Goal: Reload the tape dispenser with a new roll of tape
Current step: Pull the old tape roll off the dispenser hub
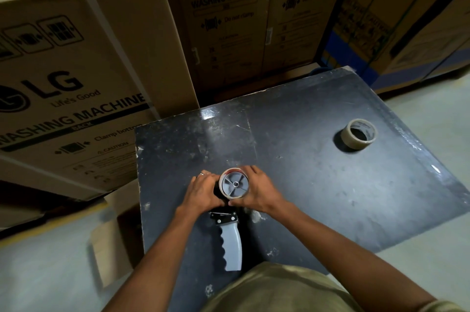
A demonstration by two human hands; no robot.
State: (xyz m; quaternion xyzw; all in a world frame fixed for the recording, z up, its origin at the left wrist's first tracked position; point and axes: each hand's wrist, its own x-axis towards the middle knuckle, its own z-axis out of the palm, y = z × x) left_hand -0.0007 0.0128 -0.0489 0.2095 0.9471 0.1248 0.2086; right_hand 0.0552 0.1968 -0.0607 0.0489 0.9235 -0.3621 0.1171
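A tape dispenser lies flat on the black table (318, 184), its grey scalloped handle (232, 248) pointing toward me. A thin tape roll (223, 192) rings the grey spoked hub (235, 183) at the dispenser's far end. My left hand (203, 191) wraps the roll's left side, a ring on one finger. My right hand (254, 191) wraps its right side, thumb at the near edge. Both hands touch the roll. A second tape roll (358, 136), beige, lies apart at the table's far right.
Large cardboard washing-machine boxes (76, 82) stand to the left and behind the table. More boxes (407, 19) stand at the back right. A smaller carton (114, 235) sits on the pale floor (50, 273) by the table's left edge.
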